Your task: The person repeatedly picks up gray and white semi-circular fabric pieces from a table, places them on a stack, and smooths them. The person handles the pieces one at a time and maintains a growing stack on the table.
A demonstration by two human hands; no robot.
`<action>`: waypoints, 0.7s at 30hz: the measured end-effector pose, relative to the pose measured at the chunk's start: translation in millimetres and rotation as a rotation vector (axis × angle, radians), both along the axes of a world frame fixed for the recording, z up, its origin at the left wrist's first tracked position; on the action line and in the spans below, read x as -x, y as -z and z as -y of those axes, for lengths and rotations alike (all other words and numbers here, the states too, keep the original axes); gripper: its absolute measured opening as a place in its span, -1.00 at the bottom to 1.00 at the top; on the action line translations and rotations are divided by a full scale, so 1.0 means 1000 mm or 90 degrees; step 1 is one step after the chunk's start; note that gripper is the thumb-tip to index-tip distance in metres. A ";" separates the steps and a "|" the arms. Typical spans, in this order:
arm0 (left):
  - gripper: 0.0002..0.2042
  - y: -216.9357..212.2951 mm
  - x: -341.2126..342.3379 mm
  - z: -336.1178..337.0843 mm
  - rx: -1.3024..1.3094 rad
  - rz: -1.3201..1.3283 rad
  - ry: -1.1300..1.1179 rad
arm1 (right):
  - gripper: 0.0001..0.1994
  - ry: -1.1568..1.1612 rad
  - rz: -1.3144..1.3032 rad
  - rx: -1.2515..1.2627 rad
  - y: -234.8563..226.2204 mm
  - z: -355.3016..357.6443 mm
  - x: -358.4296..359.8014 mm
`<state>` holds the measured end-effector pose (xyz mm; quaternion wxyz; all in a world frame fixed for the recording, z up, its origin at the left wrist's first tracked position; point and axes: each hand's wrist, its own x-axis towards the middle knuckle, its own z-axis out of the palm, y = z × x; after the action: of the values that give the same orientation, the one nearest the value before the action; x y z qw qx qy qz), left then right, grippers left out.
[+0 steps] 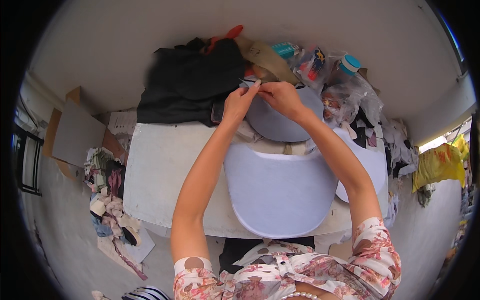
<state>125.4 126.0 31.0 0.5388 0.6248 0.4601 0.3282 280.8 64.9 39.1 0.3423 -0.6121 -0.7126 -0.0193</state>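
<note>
Both grips pinched: left hand, right hand hold one lavender fabric piece; three pieces total.

Soft even daylight, strong fisheye vignette

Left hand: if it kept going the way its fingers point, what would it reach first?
The left hand points up and rightward; it would probably first meet the right hand, whose fingertips nearly touch it.

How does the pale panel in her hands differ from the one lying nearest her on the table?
The held panel is raised at the far side, pinched by the left hand and right hand; the near panel lies flat and untouched. The held panel looks smaller and is partly hidden by hands; the near one shows nearly whole. Both are pale lavender-grey with a rounded edge.
</note>
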 end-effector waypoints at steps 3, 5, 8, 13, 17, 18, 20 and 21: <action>-0.61 0.009 -0.017 -0.004 -0.093 0.121 -0.015 | -0.80 0.019 -0.084 0.001 -0.044 0.026 0.014; -0.66 -0.017 -0.022 0.019 -0.232 0.096 0.065 | -0.73 -0.097 -0.249 -0.016 -0.047 0.029 -0.008; -0.80 -0.058 -0.006 0.047 -0.385 0.057 0.125 | -0.60 -0.195 -0.349 0.149 -0.062 0.050 -0.023; -0.81 -0.088 0.023 0.062 -0.444 0.095 0.065 | -0.60 -0.100 -0.147 0.228 -0.075 0.104 -0.073; -0.79 -0.095 0.054 0.064 -0.396 0.176 0.051 | -0.65 -0.038 -0.108 0.179 -0.079 0.150 -0.086; -0.80 -0.095 0.058 0.064 -0.383 0.200 0.036 | -0.67 -0.031 -0.116 0.191 -0.083 0.161 -0.087; -0.80 -0.095 0.063 0.069 -0.357 0.259 0.017 | -0.74 -0.032 -0.317 0.222 -0.083 0.177 -0.090; -0.80 -0.096 0.064 0.073 -0.344 0.292 0.013 | -0.75 -0.043 -0.357 0.188 -0.084 0.183 -0.089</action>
<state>61.0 53.2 127.2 0.4465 0.6594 0.2178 0.5643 370.2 -118.5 122.9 0.4334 -0.6129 -0.6054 0.2647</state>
